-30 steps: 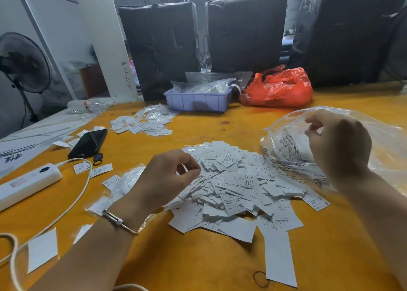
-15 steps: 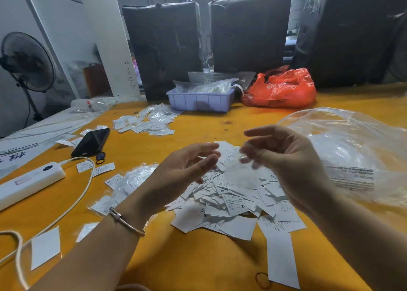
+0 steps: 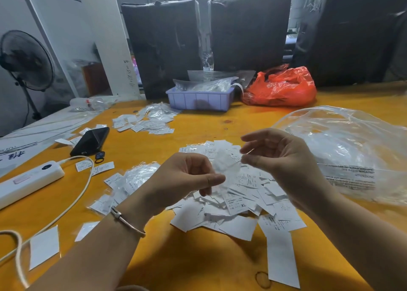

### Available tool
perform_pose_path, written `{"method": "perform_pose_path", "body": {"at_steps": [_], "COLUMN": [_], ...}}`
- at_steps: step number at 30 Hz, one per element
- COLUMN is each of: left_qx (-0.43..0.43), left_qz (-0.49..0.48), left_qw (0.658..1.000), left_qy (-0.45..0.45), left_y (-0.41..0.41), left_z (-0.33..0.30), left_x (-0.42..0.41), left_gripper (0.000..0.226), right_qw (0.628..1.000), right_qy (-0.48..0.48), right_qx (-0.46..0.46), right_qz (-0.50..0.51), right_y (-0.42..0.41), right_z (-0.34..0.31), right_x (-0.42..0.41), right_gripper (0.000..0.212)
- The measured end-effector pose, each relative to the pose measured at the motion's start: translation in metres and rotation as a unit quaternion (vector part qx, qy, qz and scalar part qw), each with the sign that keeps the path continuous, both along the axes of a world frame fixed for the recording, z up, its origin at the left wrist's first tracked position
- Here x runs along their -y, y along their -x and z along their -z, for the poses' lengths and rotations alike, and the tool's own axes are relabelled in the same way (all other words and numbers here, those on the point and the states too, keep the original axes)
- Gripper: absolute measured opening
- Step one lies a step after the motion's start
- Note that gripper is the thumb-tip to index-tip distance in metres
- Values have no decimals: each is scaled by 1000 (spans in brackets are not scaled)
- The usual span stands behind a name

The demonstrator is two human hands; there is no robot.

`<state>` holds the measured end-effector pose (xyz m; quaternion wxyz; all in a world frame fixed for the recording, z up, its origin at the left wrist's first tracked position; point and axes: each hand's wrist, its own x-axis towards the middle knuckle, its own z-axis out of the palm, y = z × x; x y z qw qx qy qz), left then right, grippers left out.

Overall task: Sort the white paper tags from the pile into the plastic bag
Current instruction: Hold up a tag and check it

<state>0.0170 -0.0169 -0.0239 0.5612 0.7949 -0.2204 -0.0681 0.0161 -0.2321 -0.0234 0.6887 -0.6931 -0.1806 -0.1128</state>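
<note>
The left hand is curled, thumb and forefinger pinching the lower end of a small blurred tag. The right hand pinches the tag's upper end, its other fingers loosely spread. The tag hangs between both hands, above the pile of tags, its long axis running from 7 to 1 o'clock. The clear plastic bag lies on the table at 3 o'clock from the hands, just beside the right wrist.

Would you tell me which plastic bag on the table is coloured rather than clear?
The orange bag at the far edge, beside the purple tray; the others are clear.
</note>
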Motion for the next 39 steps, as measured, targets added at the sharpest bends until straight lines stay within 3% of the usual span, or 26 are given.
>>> {"method": "perform_pose_path", "body": {"at_steps": [3, 5, 8, 10, 12, 15, 18, 21, 26, 30, 34, 39], "left_qx": [9, 13, 5, -4, -22, -63, -93, -122, -90, -97, -105, -109], "left_qz": [-24, -57, -106, -127, -138, -129, -116, -103, -119, -117, -99, -125], "left_qw": [1000, 998, 994, 992, 989, 983, 977, 974, 987, 986, 986, 982], "left_qy": [-3, -5, 9, 25, 53, 115, 151, 161, 62, 72, 82, 85], "left_y": [-1, -3, -6, -7, -7, -7, -8, -9, -9, -6, -2, -3], "left_z": [0, 0, 2, 3, 1, -3, -5, -4, -3, -8, -9, -7], "left_x": [-2, -3, -5, -7, -8, -9, -9, -10, -10, -11, -7, -5], "left_gripper": [21, 20, 3, 4, 4, 11, 31, 54, 26, 23, 34, 40], "right_qw": [996, 981, 901, 831, 785, 768, 771, 803, 891, 965, 978, 985], "right_qy": [63, 194, 422, 546, 614, 634, 627, 575, 409, 193, 95, 22], "right_qx": [7, 8, -19, -27, -23, -25, -16, -31, -82, -88, -106, -89], "right_qz": [55, 25, -97, -99, -78, -86, -115, -155, -181, -157, -151, -146], "right_y": [-3, -3, 4, 10, 15, 19, 18, 17, 9, 3, -3, -4], "right_z": [-3, -7, -9, -8, -6, -4, -3, -4, -12, -10, -4, -4], "right_x": [10, 15, 10, 4, -2, -7, -11, -12, 4, 11, 12, 10], "right_gripper": [25, 11, 32, 49, 57, 56, 46, 36, 14, 26, 41, 22]}}
